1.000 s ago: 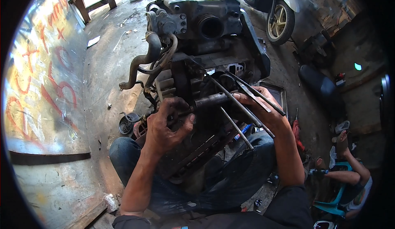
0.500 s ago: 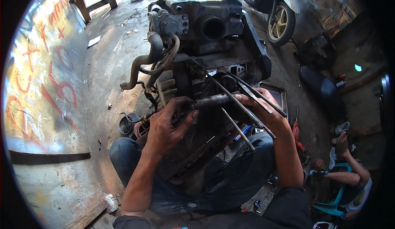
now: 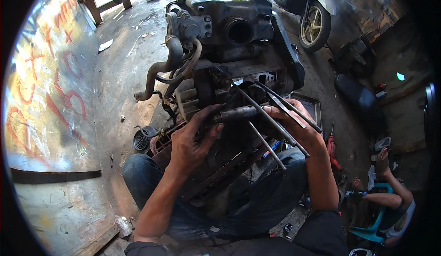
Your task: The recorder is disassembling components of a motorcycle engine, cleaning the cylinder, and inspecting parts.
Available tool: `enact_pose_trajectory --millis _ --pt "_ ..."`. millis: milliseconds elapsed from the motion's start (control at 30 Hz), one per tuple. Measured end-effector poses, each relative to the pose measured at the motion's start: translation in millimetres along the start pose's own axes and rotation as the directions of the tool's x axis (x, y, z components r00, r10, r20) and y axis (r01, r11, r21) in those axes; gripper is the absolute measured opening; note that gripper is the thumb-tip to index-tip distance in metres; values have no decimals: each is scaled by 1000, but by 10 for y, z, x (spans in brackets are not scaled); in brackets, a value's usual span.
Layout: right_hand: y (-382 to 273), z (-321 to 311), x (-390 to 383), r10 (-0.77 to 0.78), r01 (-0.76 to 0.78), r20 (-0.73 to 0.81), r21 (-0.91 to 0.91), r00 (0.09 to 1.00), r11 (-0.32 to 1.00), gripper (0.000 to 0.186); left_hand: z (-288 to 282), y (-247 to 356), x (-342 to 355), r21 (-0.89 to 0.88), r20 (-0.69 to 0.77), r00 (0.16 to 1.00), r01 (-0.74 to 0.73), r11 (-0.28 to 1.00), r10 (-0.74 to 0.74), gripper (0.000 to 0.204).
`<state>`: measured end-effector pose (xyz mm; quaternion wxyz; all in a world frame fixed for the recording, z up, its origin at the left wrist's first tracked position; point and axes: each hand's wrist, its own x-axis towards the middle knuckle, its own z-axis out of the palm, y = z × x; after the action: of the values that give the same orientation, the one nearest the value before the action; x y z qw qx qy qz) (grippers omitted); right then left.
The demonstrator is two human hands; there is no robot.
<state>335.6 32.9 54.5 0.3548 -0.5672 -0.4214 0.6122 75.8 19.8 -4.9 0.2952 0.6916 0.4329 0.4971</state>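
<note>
A short dark metal cylinder (image 3: 236, 113) lies crosswise between my hands, in front of the opened engine (image 3: 262, 60). The curled fingers of my left hand (image 3: 193, 134) close on its left end, the thumb lower down. My right hand (image 3: 296, 118) grips the right end, its thumb along the top and its other fingers partly hidden. Long metal studs (image 3: 271, 118) stick out of the engine toward me and pass in front of my right hand. Another stud (image 3: 266, 145) slants below the cylinder.
A bent black hose (image 3: 170, 63) hangs at the engine's left. A metal tray (image 3: 310, 102) and a red-handled screwdriver (image 3: 331, 152) lie on the right. A scooter (image 3: 314, 24) stands behind. Another person's leg (image 3: 386, 198) shows beside a teal plastic chair (image 3: 379, 224). A painted metal wall (image 3: 50, 86) bounds the left.
My left hand has shifted slightly to the right along the cylinder's left end. My right hand and the cylinder have barely moved.
</note>
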Motion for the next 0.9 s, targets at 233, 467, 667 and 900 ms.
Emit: enact_pose_trajectory --millis 233,467,667,900 --pt "13 -40 -6 -2 2 13 15 1000 1000 39 -31 18 6 67 66 998 8 998 -13 37" --pt "32 -14 6 -15 15 10 20 1000 1000 41 -61 -9 9 55 53 998 -25 998 22 34" --pt "66 -45 34 -22 21 23 32 1000 999 44 -74 15 15 52 82 996 13 999 -17 36" --pt "46 -20 16 -38 38 4 27 999 999 45 -15 2 16 -4 52 999 0 1000 0 36"
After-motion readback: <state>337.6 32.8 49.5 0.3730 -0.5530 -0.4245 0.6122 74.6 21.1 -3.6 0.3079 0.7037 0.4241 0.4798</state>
